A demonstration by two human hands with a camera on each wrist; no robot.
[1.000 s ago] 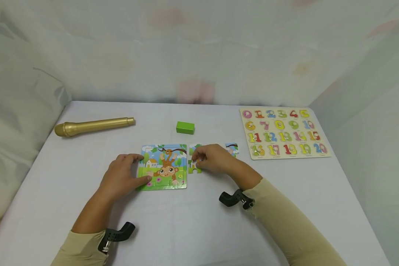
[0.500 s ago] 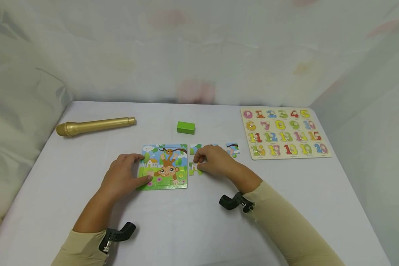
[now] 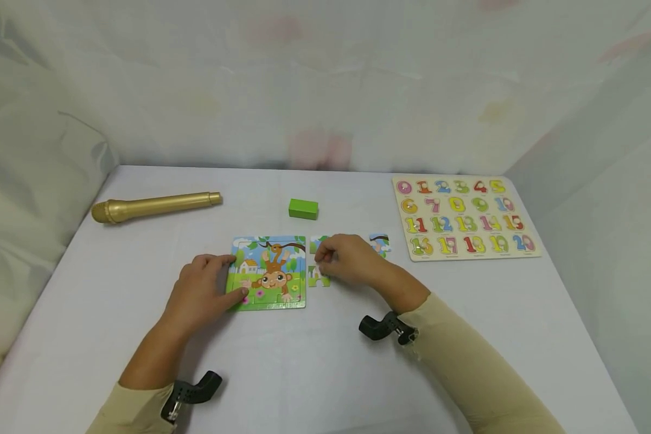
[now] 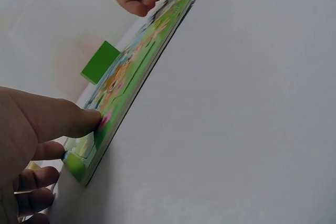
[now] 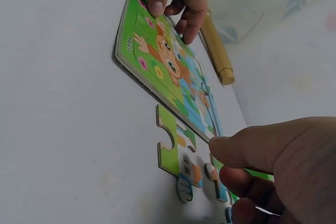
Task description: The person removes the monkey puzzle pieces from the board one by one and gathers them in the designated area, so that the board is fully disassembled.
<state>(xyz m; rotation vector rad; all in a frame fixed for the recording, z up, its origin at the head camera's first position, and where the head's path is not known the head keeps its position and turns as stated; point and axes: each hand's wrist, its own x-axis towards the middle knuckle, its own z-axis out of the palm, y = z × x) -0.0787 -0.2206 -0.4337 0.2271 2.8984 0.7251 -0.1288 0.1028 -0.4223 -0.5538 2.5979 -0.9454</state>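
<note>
The monkey picture puzzle (image 3: 268,274) lies flat in its frame. My left hand (image 3: 195,295) rests at its left side, thumb on the near left corner and index finger at the far left edge. Just right of the puzzle, my right hand (image 3: 352,259) is over loose pieces, its thumb and index finger slightly apart with nothing visible between them. A green and white loose piece (image 3: 319,280) lies below those fingertips; in the right wrist view, the green piece (image 5: 168,158) is beside the puzzle edge. Another piece (image 3: 380,242) lies beyond the hand, which partly hides others.
A green block (image 3: 303,209) stands behind the puzzle. The gold microphone (image 3: 154,207) lies at the back left, and a number board (image 3: 466,218) at the back right. White cloth walls (image 3: 239,90) border the table.
The loose piece beside the puzzle has shifted slightly toward the person since the earliest frame. My right fingers have moved only a little, and my left hand stays at the puzzle's left side.
</note>
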